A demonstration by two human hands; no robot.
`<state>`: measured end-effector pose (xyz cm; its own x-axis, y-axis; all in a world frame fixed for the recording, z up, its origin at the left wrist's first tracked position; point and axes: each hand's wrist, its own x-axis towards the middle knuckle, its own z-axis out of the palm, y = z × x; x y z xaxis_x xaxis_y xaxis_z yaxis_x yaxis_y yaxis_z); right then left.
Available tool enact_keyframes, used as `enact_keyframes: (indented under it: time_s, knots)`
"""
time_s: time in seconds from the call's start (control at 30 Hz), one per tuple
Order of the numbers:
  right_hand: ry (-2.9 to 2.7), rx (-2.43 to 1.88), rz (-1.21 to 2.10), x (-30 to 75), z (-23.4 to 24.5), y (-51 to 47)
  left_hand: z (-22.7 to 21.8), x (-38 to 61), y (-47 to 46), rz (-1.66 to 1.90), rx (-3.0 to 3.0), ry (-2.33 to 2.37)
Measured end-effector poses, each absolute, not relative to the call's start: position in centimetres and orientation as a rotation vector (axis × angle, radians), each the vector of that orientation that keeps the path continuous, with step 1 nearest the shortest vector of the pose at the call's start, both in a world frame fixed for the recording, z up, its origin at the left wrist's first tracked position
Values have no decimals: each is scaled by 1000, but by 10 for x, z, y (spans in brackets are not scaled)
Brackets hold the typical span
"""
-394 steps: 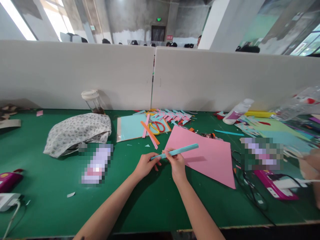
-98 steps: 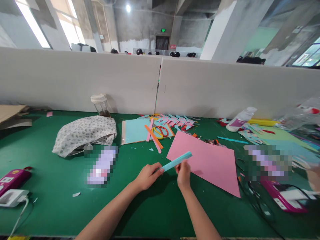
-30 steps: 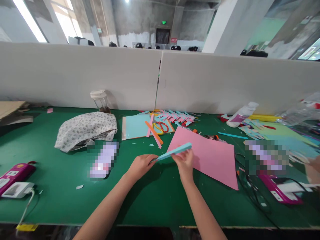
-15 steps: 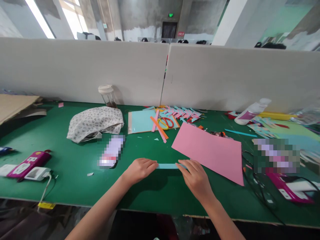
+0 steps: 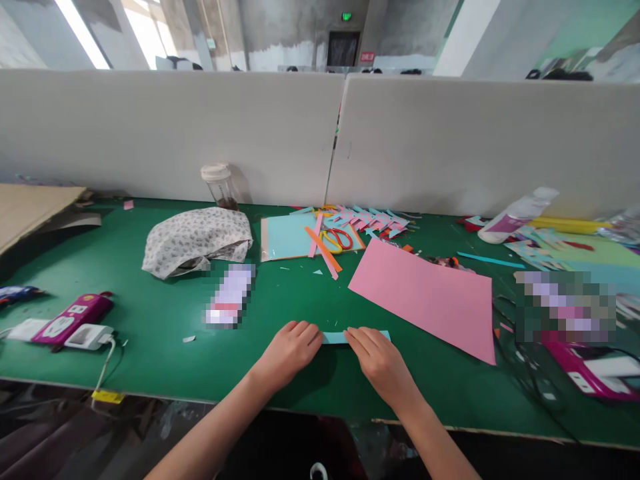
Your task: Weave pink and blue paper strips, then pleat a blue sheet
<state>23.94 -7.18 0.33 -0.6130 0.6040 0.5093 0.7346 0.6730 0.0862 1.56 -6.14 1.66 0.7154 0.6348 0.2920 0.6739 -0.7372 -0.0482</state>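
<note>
A narrow light-blue paper strip (image 5: 334, 338) stretches between my two hands, close above the green table. My left hand (image 5: 294, 351) is closed on its left end, which the fingers hide. Further along, my right hand (image 5: 377, 363) pinches the strip, and its right end sticks out beyond the fingers. To the right of my right hand lies a large pink paper sheet (image 5: 425, 297). Behind it are scissors (image 5: 336, 240) with red and yellow handles, resting with orange and pink strips (image 5: 324, 250) on a light-blue sheet (image 5: 285, 240).
Pink and blue cut paper (image 5: 373, 219) is piled by the partition (image 5: 200, 127). A patterned cloth (image 5: 197, 240), a lidded cup (image 5: 220, 187) and a blurred phone (image 5: 231, 295) are on the left. A white bottle (image 5: 517, 217), power strips (image 5: 585, 367) and cables lie right.
My right hand has slid left along the strip, closer to my left hand, so more of the strip's right end shows. The whole view has shifted slightly.
</note>
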Motion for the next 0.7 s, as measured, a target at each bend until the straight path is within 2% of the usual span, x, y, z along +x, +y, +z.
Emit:
enact_keyframes:
  time_s: [0.2, 0.5, 0.7]
  knots:
    - [-2420, -1075, -345, 240, -2, -90, 8, 17, -71, -393, -2783, -1002]
    - [-2368, -1292, -91, 241, -5, -103, 16, 19, -81, -336, -2895, -1308]
    - [-2293, -1326, 12, 236, -5, -108, 12, 45, -85, -380, -2797, -1189]
